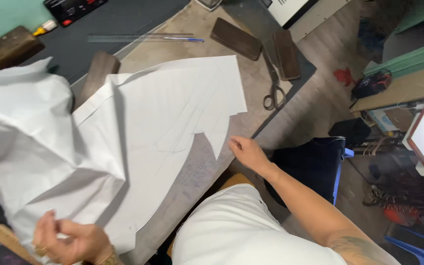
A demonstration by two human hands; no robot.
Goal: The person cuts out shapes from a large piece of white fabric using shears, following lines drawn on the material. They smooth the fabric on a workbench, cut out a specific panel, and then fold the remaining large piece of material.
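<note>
The big white paper (138, 127) already shows a curved cut and pencil lines and lies over the tabletop's (207, 24) near edge, its crumpled end pinched in the left hand (69, 240), the right hand (249, 153) open at that edge, while the scissors (273, 83) rest idle near the far corner.

Scissors (273, 83) right of paper (172, 122)

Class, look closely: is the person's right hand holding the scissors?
No. The right hand rests at the table edge beside the white paper, while the scissors lie untouched farther up the table.
</note>
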